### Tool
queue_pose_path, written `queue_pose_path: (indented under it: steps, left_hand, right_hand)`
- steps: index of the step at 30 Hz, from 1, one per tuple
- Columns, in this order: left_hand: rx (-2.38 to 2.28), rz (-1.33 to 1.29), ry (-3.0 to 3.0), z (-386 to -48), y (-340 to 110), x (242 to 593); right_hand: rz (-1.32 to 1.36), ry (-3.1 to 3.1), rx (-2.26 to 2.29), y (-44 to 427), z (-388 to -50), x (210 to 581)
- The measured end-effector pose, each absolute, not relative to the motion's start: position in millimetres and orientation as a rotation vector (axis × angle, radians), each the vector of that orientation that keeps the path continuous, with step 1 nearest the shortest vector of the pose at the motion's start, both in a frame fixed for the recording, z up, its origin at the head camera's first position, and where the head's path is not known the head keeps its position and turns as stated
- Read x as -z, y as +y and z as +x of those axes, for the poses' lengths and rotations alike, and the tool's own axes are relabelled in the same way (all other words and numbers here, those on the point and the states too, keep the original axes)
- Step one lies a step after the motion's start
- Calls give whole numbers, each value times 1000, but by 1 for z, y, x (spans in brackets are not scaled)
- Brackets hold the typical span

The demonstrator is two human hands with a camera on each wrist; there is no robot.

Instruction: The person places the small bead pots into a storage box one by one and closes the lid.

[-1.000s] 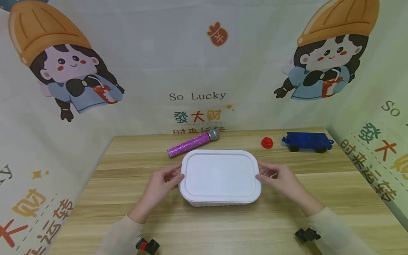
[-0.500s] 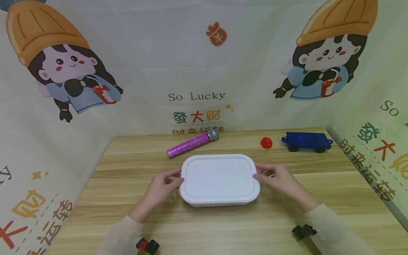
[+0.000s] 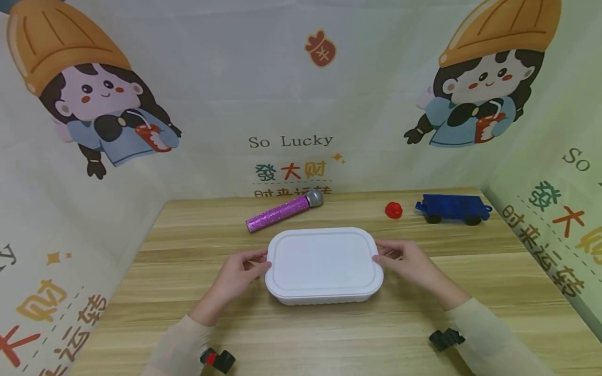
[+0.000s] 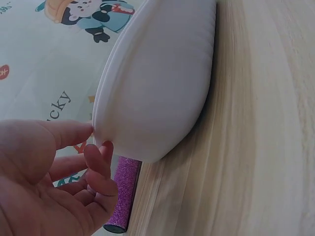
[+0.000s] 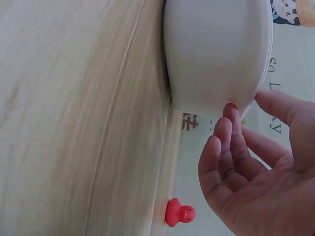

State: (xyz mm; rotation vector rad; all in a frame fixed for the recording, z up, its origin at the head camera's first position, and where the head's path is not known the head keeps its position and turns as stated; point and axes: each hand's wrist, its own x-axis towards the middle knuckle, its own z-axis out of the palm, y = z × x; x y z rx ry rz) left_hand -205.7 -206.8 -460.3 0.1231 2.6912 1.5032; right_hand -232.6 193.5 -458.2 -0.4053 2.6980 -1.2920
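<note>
A white rectangular box with a rounded lid (image 3: 324, 263) stands on the wooden table, in front of the person. At its left end, the left hand (image 3: 239, 274) pinches the lid's rim, thumb on top and fingertips below it. The right hand (image 3: 408, 261) pinches the rim at the opposite end in the same way. In the left wrist view, the box's side wall (image 4: 162, 83) reaches down to the tabletop. The right wrist view shows the fingertips (image 5: 230, 109) under the rim. Whatever the box contains is hidden.
Behind the box lies a glittery purple microphone (image 3: 279, 213) with a grey head. A small red toy duck (image 3: 393, 210) and a blue toy wagon (image 3: 453, 209) are at the back right. Printed cloth (image 3: 226, 104) encloses the table (image 3: 320, 339) at the back and sides.
Over the first half second, the far edge of the lid came down and nearer, with both hands still on the rim. Since then, almost nothing has moved.
</note>
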Motion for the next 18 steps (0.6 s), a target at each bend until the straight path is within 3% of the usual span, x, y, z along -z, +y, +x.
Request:
queue_pose_path:
  steps: [7,18]
  left_hand:
    - [-1449,161,2711,-206,-209,460]
    - [-1185,585,2746,-201,-218,455]
  right_hand:
    - [-453,2709,1286,197,-230,459]
    - [-795,2739,1214,208,-224,459]
